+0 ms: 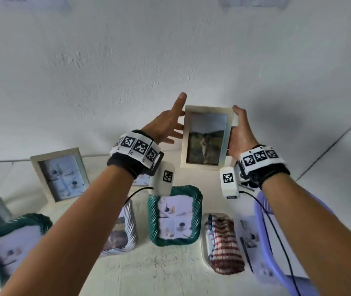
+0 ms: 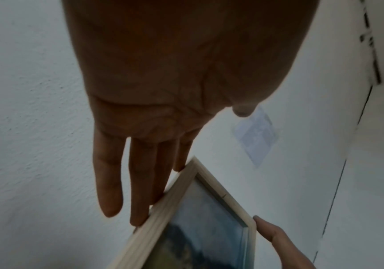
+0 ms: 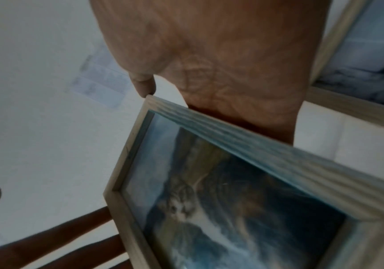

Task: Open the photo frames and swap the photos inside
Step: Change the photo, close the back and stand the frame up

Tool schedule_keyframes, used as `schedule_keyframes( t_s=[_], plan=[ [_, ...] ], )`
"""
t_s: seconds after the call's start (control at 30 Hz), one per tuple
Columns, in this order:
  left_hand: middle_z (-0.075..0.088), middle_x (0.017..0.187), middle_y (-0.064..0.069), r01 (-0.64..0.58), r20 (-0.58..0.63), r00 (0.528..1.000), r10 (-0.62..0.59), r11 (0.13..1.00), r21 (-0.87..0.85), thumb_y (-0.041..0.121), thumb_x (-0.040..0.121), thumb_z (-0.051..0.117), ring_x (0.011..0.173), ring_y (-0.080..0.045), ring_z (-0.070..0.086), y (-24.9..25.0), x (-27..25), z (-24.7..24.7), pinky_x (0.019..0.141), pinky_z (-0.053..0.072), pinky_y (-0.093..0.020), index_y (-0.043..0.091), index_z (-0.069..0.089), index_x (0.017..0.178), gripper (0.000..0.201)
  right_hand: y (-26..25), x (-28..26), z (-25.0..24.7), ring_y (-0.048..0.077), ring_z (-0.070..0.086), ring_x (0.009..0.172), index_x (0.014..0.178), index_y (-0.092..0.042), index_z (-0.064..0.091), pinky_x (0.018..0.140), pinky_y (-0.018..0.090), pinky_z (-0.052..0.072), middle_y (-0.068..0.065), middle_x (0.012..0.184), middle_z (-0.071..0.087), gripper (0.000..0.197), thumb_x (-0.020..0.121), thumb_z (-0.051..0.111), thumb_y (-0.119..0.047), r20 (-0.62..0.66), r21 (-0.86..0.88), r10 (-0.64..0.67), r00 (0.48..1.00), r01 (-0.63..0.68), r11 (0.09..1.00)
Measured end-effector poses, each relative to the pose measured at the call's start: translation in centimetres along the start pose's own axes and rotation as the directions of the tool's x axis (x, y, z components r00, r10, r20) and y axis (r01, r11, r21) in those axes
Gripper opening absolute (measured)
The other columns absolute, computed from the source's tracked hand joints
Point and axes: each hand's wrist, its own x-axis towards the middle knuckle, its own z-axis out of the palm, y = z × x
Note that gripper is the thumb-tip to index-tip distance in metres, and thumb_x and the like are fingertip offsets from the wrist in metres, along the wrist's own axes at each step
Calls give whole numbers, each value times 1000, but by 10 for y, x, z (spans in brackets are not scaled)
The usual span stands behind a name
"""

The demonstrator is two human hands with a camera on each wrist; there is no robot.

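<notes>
A pale wooden photo frame (image 1: 204, 142) with a cat photo behind its glass is held upright in the air in front of the white wall. My right hand (image 1: 239, 131) grips its right edge, thumb on the top corner and fingers behind it. My left hand (image 1: 171, 124) is open, and its straight fingers (image 2: 140, 182) touch the frame's left edge (image 2: 163, 214). In the right wrist view the cat photo (image 3: 209, 200) fills the frame. The frame's back is hidden.
On the white surface below stand a second pale wooden frame (image 1: 60, 174), a green twisted frame (image 1: 175, 215), a white ribbed frame (image 1: 127, 227) and a green fuzzy frame (image 1: 10, 242). At the right lie a white tray (image 1: 204, 242) with striped cloth, a loose photo (image 1: 249, 238) and a purple basin (image 1: 260, 214).
</notes>
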Motion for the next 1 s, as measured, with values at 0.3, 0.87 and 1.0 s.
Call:
schedule_keyframes(
  t_s=[0.3,0.87,1.0],
  plan=[
    [55,136,-18,279,139,946,-294,953,119,77,88,19,110,-30,63,-16,63,9,103,44,-52,17,38,144,84,55,75,-17,26,61,95,110,-20,63,76,37,49,10,104,64,88,47,68,-80,-108,132,109,988,-95,987],
    [68,118,-9,366,167,900,-402,907,210,85,80,25,101,-24,67,-57,89,11,95,49,-53,16,49,131,90,102,111,-34,30,55,106,114,-18,57,95,48,46,5,112,58,80,64,52,-81,-230,-71,28,973,-46,996],
    [71,110,-11,316,165,919,-358,919,237,78,87,24,99,-21,68,-53,86,0,93,50,-44,15,53,123,78,82,89,-30,29,56,96,107,-15,62,88,41,44,10,97,56,69,70,48,-73,-211,-192,-100,972,59,980]
  ],
)
